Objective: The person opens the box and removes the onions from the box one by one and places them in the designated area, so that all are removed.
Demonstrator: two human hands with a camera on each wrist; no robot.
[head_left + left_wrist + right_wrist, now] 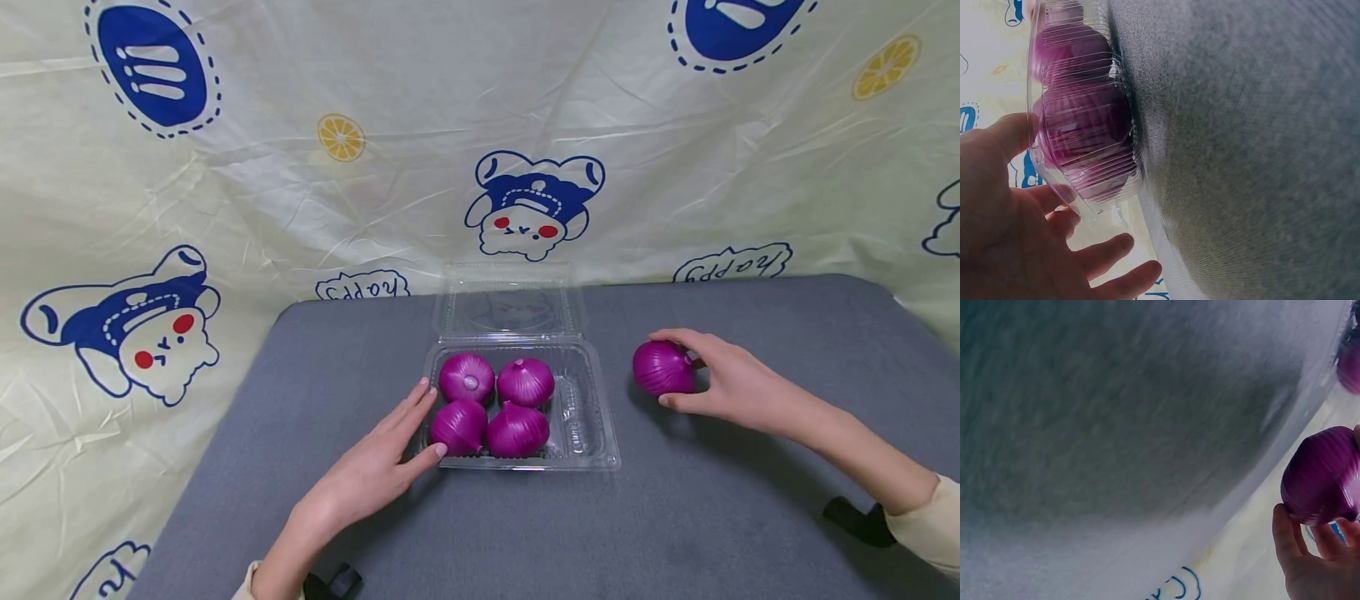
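Observation:
A purple onion [663, 368] is pinched between the thumb and fingers of my right hand [723, 379], over the grey table right of a clear plastic clamshell box. The same onion [1322, 478] shows large at the right of the right wrist view. Several more purple onions [467, 379] lie in two rows in the left and middle of the box [609, 425]; its right part shows bare ribbed plastic. My left hand [375, 467], fingers extended, touches the box's left rim. In the left wrist view, thumb and fingertips of the left hand [1029, 212] lie along that rim.
The box's clear lid [510, 304] stands raised behind it, towards the back edge of the grey table [525, 533]. A pale curtain [420, 200] printed with cartoon figures and orange slices hangs behind and along the table's sides.

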